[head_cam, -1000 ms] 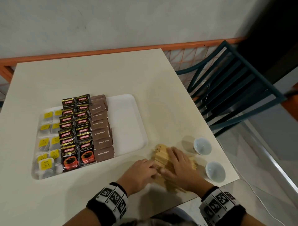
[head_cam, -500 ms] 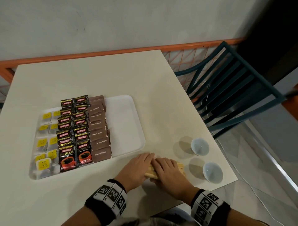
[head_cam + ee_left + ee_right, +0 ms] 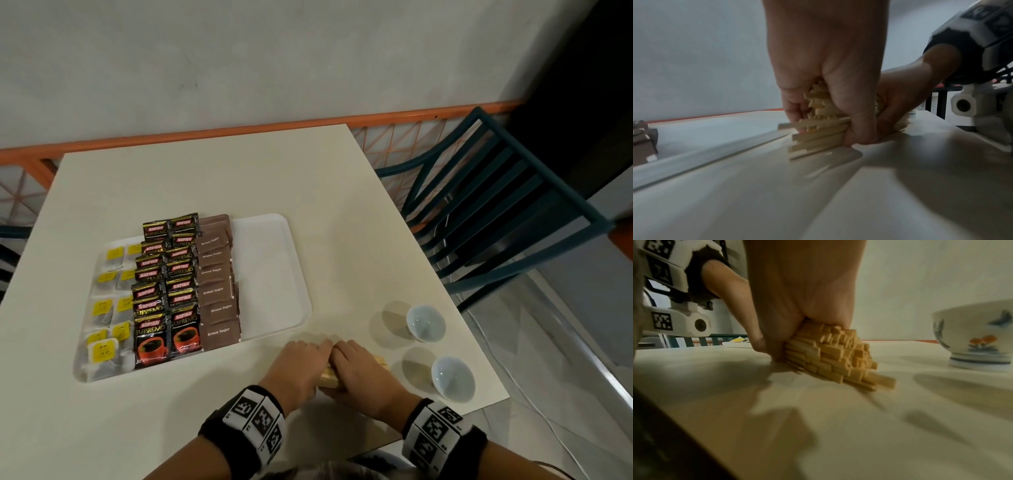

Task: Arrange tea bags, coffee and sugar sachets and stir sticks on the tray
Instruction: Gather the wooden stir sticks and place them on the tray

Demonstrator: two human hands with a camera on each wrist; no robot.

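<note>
Both hands are wrapped around one bundle of wooden stir sticks (image 3: 329, 376) that lies on the table (image 3: 212, 178), near its front edge and just in front of the tray's right front corner. The left hand (image 3: 297, 368) has its fingers curled over the left part of the bundle, with the thumb tucked under it. The right hand (image 3: 359, 373) has its fingers curled over the right part, and the two hands touch each other. The stick ends poke out on both sides, and they are not lined up evenly. The white tray (image 3: 270, 274) sits toward the left front of the table. Tea bags (image 3: 102, 329) with yellow tags fill its left side. Next to them are two rows of black coffee sachets (image 3: 168, 291). Then comes a row of brown sugar sachets (image 3: 217, 298). The right side of the tray is bare. Two small white cups (image 3: 425, 323) stand near the table's right front corner, just right of the hands.
</note>
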